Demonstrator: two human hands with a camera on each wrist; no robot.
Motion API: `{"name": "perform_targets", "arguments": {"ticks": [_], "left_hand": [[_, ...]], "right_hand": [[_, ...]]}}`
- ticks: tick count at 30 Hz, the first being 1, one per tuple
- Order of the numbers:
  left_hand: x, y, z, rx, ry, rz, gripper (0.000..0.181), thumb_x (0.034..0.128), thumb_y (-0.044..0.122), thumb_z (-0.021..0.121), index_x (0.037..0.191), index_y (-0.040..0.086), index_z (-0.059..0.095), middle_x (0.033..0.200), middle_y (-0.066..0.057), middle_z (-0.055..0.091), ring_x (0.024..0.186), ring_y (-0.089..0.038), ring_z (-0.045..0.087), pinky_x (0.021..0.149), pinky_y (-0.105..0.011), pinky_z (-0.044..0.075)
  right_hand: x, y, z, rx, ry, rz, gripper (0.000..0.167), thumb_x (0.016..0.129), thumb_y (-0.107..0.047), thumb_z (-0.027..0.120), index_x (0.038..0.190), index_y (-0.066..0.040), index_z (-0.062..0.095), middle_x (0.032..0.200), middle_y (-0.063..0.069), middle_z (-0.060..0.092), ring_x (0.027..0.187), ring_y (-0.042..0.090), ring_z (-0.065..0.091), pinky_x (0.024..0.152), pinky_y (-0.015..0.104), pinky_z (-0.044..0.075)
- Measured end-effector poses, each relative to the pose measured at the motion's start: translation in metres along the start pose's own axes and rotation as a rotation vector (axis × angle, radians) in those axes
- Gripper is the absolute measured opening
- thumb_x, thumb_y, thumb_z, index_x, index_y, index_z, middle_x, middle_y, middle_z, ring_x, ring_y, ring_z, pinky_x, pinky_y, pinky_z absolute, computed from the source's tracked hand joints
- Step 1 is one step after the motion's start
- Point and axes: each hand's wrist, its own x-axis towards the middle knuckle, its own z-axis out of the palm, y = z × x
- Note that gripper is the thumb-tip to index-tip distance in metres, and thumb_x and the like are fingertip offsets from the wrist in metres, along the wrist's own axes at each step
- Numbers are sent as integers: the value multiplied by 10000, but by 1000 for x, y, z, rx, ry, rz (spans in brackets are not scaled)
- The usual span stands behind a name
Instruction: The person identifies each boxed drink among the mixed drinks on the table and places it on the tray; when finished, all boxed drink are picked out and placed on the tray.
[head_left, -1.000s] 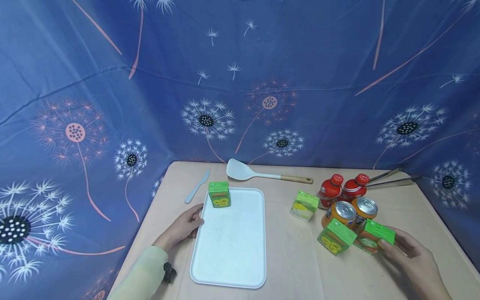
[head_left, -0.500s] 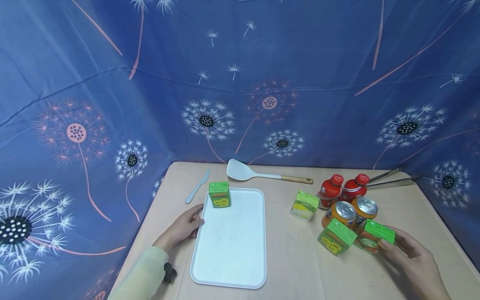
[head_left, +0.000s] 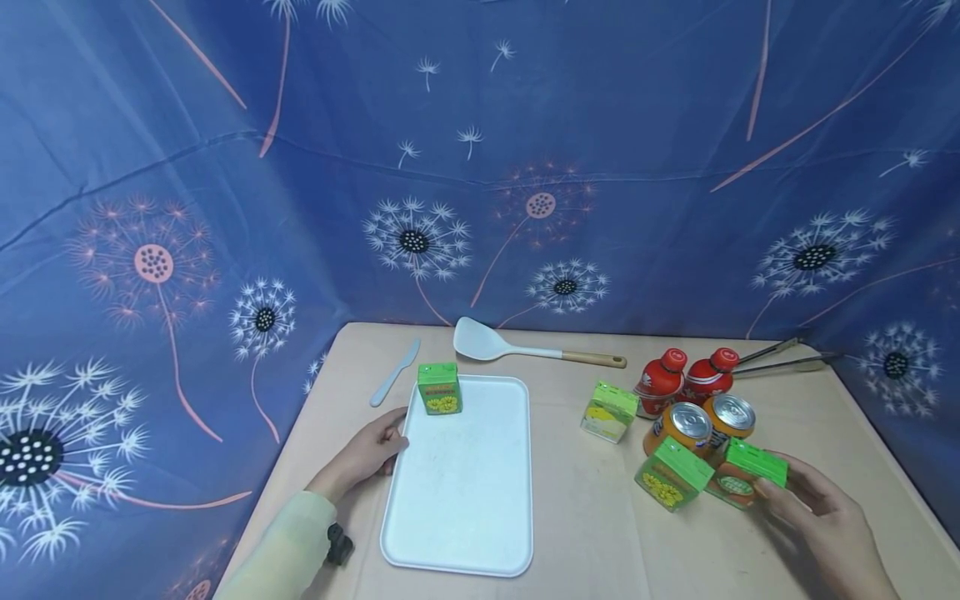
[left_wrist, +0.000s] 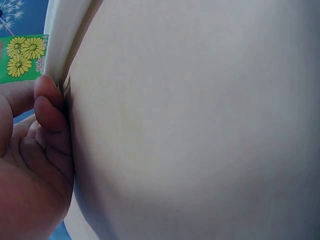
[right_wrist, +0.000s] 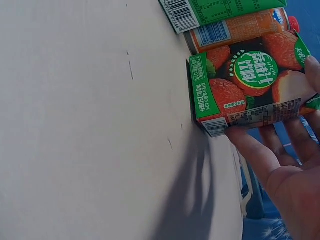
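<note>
My left hand pinches the left rim of a white tray. In the left wrist view its fingers are curled beside that edge. A green chrysanthemum drink carton stands at the tray's far left corner. On the right, my right hand grips a litchi juice carton, green on top with red fruit on its side. The right wrist view shows the litchi label plainly. Another chrysanthemum carton stands just left of it, with two orange cans behind.
Two red bottles stand behind the cans, with tongs beyond. A yellow-green carton is left of them. At the back lie a white spatula with a wooden handle and a pale knife. Blue cloth surrounds the table.
The litchi juice carton and my right hand shift very slightly left. My left hand and the tray hold still.
</note>
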Motion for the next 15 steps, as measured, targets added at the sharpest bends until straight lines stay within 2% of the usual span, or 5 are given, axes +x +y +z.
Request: {"name": "perform_targets", "arguments": {"ticks": [5,7,9,12,15], "left_hand": [[1,-1,-1,7,-15,13,636,1051,75,604,1632,86,345,776,-85,588,570,-175,534,516,-285,464],[1,-2,-1,10,-18,19,631,1051,76,601,1630,86,350,776,-81,588,572,-171,532,515,-282,467],[2,-3,-2,10,-19,22,628,1051,76,599,1628,85,353,778,-76,586,574,-167,529,513,-281,468],[1,-3,-2,6,-19,22,627,1050,76,598,1628,86,355,776,-77,581,572,-168,528,512,-284,471],[1,-4,-2,1,-18,21,627,1050,76,600,1628,92,358,774,-83,582,571,-172,529,515,-287,472]], "right_hand": [[-2,-3,-2,-18,10,-1,649,1014,-382,708,1561,-117,479,1204,-307,524,1035,-163,436,793,106,441],[-3,-4,-3,-22,7,19,664,1015,-414,697,1576,-144,465,1230,-304,512,1054,-155,424,973,240,466],[-3,-6,-4,-17,5,39,681,1014,-440,689,1589,-162,452,1249,-298,505,1057,-151,414,1114,441,406],[-3,-9,-6,-12,11,49,692,1010,-461,686,1584,-151,456,1250,-280,512,1041,-151,416,1107,709,290],[-4,-11,-8,-20,17,60,694,1007,-473,685,1583,-159,458,1247,-269,520,1040,-143,425,1112,663,320]]}}
